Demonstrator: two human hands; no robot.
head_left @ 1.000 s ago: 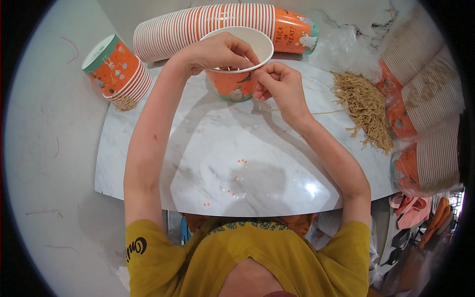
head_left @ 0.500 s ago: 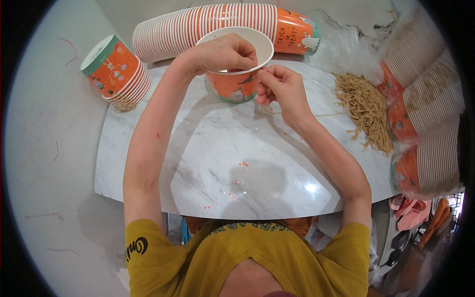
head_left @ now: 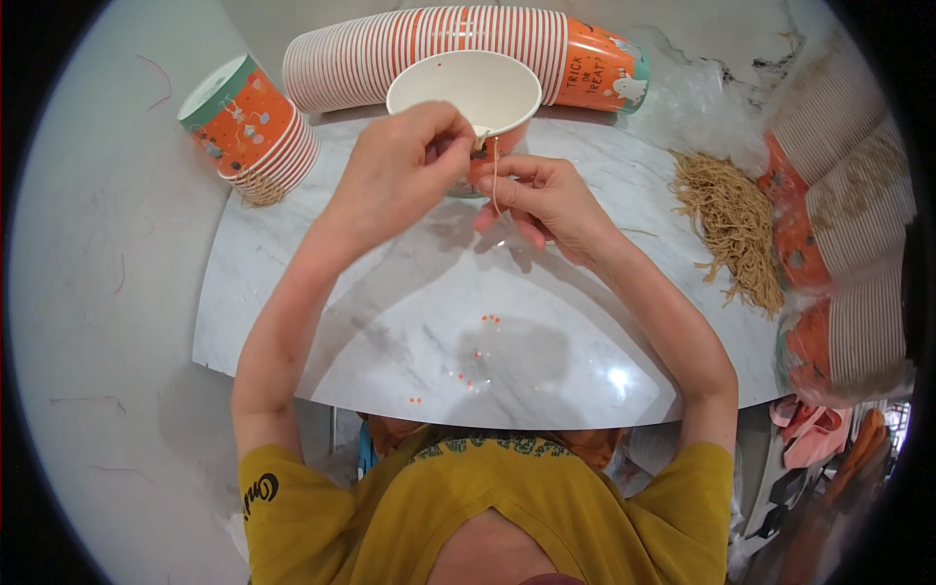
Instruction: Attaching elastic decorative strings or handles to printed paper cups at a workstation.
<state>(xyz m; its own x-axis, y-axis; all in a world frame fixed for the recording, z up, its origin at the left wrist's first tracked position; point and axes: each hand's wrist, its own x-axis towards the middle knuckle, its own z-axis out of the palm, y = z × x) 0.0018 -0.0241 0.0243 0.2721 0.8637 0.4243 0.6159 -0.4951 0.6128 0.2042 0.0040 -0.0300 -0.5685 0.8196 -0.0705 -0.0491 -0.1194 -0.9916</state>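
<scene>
A paper bucket (head_left: 512, 93), white inside and orange outside, stands open and tilted towards me at the far middle of the table. My left hand (head_left: 409, 161) is closed in a pinch on thin tan twine (head_left: 496, 161) at the near rim. From that rim a strand of the twine hangs down across the fingers of my right hand (head_left: 551, 200). The right thumb and index finger meet against the bucket's front wall, with the other fingers loosely spread below. What lies between those two fingertips is hidden. My hands cover much of the bucket's printed front.
Behind lies a long nested stack of buckets (head_left: 429, 58). A shorter stack (head_left: 249, 122) with twine handles leans at the left. On the right are a heap of cut twine (head_left: 726, 229) and plastic-wrapped bucket stacks (head_left: 848, 234). Small orange dots (head_left: 490, 319) dot the marble-patterned table (head_left: 409, 322).
My left hand has come out of the bucket's mouth to the outside of its near rim. A twine strand now hangs outside. My right hand has shifted slightly lower, its lower fingers spreading.
</scene>
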